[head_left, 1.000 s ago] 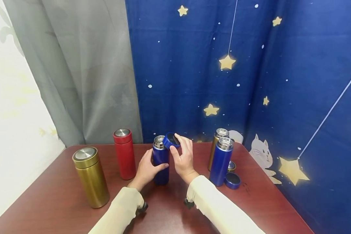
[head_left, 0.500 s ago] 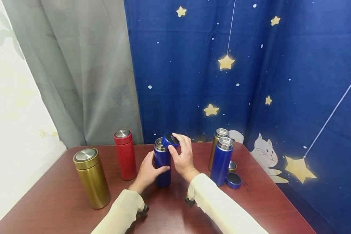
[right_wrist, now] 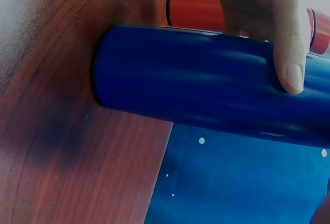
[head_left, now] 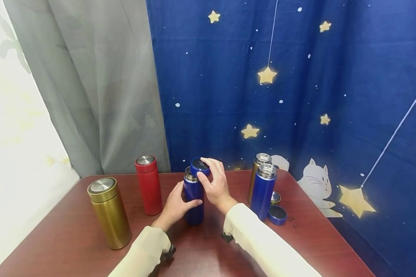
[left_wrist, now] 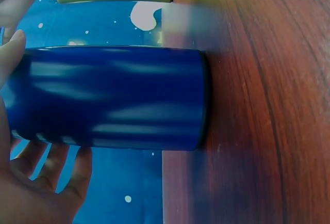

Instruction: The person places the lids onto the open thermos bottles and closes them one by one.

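A blue thermos bottle [head_left: 194, 194] stands upright on the table in front of me, its steel mouth partly exposed. My left hand [head_left: 176, 203] grips its body from the left, the thumb across the near side; in the left wrist view the fingers [left_wrist: 54, 164] curl behind the bottle. Above the mouth and a little to its right, my right hand [head_left: 216, 184] pinches a blue lid [head_left: 197, 166] with a dark top, between thumb and fingers. The lid is tilted and covers part of the rim; whether it touches the rim I cannot tell.
On the left stand a gold thermos [head_left: 111, 215] and a red thermos [head_left: 150, 188], both capped. At right are an uncapped blue thermos [head_left: 262, 196] and an uncapped gold one [head_left: 254, 173] behind it. A blue lid [head_left: 277, 215] and a gold lid [head_left: 275, 198] lie beside them.
The lid in my right hand has shifted slightly left over the bottle's mouth and looks less tilted. My left hand keeps its grip on the bottle, which appears slightly further right and lower in view.
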Demonstrator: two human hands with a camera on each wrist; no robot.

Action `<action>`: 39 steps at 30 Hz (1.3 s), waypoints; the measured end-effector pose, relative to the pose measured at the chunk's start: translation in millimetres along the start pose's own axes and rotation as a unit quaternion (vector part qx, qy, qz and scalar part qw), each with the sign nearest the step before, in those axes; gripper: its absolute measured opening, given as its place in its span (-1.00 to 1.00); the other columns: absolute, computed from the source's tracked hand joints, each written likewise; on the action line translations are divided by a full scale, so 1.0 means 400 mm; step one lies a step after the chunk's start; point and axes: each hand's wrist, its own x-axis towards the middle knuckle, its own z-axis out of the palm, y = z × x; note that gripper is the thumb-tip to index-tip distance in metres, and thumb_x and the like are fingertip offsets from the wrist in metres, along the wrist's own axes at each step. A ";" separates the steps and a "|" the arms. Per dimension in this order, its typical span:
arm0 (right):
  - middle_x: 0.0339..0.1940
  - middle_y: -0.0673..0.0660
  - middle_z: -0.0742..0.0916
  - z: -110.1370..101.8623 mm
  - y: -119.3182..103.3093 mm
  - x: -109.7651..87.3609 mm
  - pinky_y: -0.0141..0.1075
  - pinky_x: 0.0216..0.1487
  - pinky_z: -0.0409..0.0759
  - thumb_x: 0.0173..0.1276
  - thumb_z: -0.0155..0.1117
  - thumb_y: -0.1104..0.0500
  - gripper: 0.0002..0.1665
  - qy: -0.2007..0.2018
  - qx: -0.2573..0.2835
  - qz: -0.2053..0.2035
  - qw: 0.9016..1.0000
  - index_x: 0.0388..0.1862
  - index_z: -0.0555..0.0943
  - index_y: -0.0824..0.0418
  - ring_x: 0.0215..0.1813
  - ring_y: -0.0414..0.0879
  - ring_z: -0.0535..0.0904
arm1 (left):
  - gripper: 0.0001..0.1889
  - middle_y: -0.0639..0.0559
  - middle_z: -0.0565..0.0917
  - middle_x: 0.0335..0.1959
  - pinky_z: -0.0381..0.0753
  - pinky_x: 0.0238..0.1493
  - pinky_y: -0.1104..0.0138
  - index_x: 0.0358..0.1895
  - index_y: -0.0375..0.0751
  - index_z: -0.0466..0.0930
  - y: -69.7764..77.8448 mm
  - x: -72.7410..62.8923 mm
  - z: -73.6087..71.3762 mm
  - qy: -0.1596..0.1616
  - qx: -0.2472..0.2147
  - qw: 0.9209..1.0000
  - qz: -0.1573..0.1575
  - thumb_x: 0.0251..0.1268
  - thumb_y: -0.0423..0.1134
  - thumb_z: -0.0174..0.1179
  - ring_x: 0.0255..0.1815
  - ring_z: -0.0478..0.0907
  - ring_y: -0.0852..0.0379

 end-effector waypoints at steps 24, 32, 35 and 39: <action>0.08 0.07 0.63 0.002 -0.006 0.015 -0.10 0.13 0.47 0.35 0.21 -0.09 -0.53 -0.063 0.012 -0.009 0.998 0.18 0.60 0.05 0.15 -0.03 0.44 | -0.17 -0.04 0.54 0.12 0.56 0.08 0.03 0.36 -0.10 0.31 0.012 -0.012 -0.006 -0.037 -0.045 0.998 -0.011 -0.03 -0.10 0.51 0.08 0.57 -0.01; 0.11 0.02 0.67 -0.001 0.002 -0.004 -0.12 0.15 0.47 0.37 0.22 -0.05 -0.55 -0.071 0.040 -0.003 0.997 0.18 0.60 0.07 0.15 -0.05 0.47 | -0.18 -0.05 0.56 0.11 0.58 0.05 0.03 0.35 -0.14 0.31 0.015 -0.014 -0.010 -0.048 -0.059 0.997 0.002 -0.02 -0.12 0.51 0.06 0.59 -0.03; 0.13 0.03 0.66 -0.002 0.001 -0.008 -0.12 0.17 0.46 0.35 0.23 -0.04 -0.54 -0.070 0.043 0.003 0.997 0.19 0.59 0.06 0.17 -0.05 0.47 | -0.18 -0.07 0.56 0.12 0.59 0.04 0.02 0.38 -0.14 0.27 0.023 -0.012 -0.011 -0.056 -0.075 0.996 0.008 0.01 -0.18 0.49 0.06 0.59 -0.06; 0.13 0.06 0.65 0.000 0.001 -0.010 -0.13 0.18 0.46 0.36 0.22 -0.04 -0.53 -0.071 0.049 0.000 0.996 0.20 0.58 0.08 0.16 -0.04 0.47 | -0.11 -0.17 0.51 0.21 0.55 0.07 -0.04 0.47 -0.14 0.12 0.044 -0.007 -0.012 -0.048 -0.119 0.991 0.025 0.07 -0.30 0.43 0.13 0.55 -0.15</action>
